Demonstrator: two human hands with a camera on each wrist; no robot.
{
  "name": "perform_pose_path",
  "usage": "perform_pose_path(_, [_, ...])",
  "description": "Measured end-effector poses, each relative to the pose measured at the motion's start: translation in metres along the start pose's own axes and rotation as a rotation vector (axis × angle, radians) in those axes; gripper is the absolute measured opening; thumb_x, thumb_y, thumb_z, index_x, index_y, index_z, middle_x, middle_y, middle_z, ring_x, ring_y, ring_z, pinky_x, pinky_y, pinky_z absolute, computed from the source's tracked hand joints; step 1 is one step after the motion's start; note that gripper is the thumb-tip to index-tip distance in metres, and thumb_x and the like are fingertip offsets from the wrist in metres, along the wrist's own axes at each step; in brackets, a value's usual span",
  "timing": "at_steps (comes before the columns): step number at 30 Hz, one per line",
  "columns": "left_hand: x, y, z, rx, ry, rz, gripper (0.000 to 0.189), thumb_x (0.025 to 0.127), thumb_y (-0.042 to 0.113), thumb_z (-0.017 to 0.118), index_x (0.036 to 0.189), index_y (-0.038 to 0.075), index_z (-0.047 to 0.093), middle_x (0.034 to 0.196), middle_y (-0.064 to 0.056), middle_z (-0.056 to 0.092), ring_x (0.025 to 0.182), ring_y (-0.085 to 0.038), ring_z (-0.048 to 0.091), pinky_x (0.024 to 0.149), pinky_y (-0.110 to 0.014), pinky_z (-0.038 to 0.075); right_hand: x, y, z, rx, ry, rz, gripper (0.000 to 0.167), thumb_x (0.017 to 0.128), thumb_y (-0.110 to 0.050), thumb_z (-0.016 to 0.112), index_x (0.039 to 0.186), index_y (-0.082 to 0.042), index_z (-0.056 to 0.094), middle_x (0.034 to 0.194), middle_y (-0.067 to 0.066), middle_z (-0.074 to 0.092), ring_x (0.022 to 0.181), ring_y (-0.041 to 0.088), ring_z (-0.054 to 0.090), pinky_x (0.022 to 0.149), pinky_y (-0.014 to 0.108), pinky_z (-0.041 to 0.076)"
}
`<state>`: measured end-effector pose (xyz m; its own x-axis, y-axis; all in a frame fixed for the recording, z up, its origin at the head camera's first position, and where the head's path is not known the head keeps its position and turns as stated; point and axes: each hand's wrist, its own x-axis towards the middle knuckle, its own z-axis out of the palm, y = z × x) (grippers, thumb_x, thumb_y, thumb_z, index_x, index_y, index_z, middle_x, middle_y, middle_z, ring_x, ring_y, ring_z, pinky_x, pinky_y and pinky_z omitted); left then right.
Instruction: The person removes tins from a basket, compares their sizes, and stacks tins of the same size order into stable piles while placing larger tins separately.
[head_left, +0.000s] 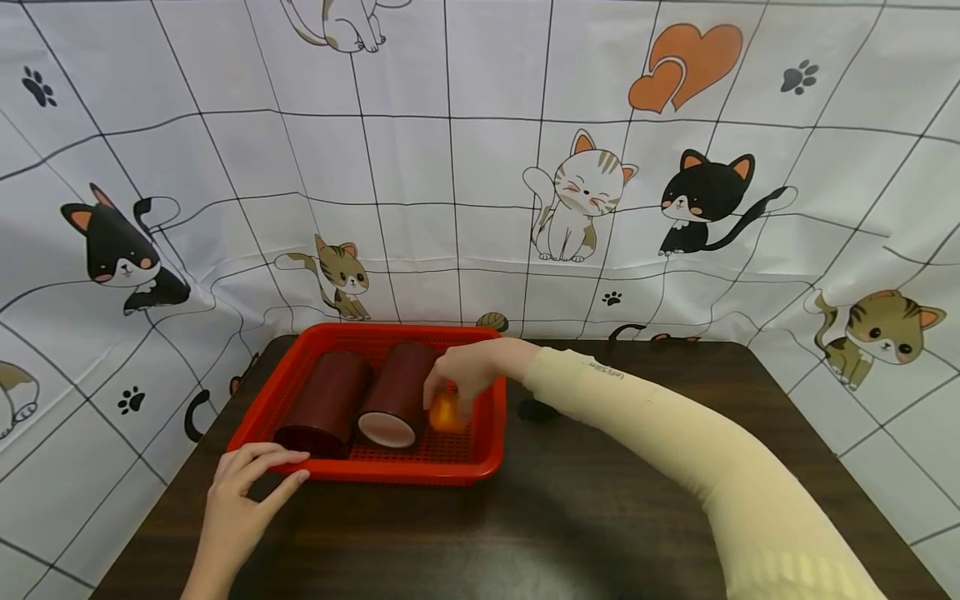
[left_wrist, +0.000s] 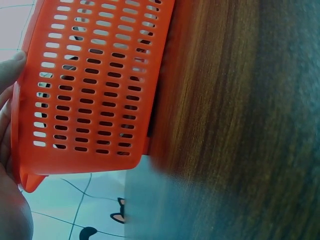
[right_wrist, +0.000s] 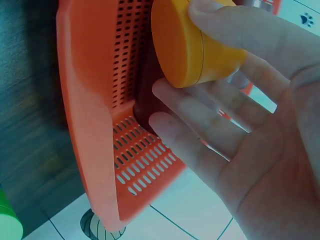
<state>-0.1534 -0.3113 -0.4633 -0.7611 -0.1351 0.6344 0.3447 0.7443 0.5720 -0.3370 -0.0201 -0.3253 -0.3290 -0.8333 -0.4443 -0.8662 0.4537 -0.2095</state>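
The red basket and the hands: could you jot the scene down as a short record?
Basket: slotted red basket on a dark wooden table
Contents: left cylinder and right cylinder, both dark red
Left hand: grips the near rim, toward its left end
Right hand: holds an orange object beside the right cylinder
Backdrop: white cat-print sheet

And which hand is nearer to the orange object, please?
Right: the right hand grips the orange object; the left hand is farther off, at the near rim of the red basket.
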Motion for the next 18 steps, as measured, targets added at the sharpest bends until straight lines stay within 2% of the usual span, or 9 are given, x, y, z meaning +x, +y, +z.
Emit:
perform_pose_path(3, [0.000,0.000,0.000,0.005,-0.001,-0.004,0.041,0.068,0.001,0.087,0.097,0.028,0.077,0.100,0.010,0.062,0.104,0.007,0.038,0.089,-0.019,0.027,-0.007,0.003,-0.001,0.015,0.050,-0.019,0.050,0.084,-0.022,0.079,0.132,-0.023,0.064,0.128,-0.007,0.063,0.104,0.011,0.053,0.087,0.024,0.049])
perform_pose_path(10, [-0.002,0.002,0.000,0.015,-0.005,-0.036,0.038,0.068,0.004,0.088,0.097,0.028,0.077,0.099,0.009,0.063,0.104,0.006,0.038,0.088,-0.020,0.027,-0.020,0.012,-0.001,0.039,0.135,-0.021,0.048,0.086,-0.026,0.076,0.132,-0.023,0.063,0.125,-0.006,0.063,0.105,0.011,0.053,0.091,0.026,0.047])
perform_pose_path(18, [-0.001,0.001,0.000,0.019,0.003,-0.014,0.040,0.068,0.003,0.088,0.097,0.029,0.077,0.100,0.011,0.062,0.103,0.007,0.038,0.087,-0.021,0.027,-0.037,0.015,0.002,0.095,0.191,-0.027,0.048,0.088,-0.025,0.075,0.134,-0.021,0.062,0.128,-0.007,0.063,0.106,0.010,0.054,0.091,0.026,0.047])
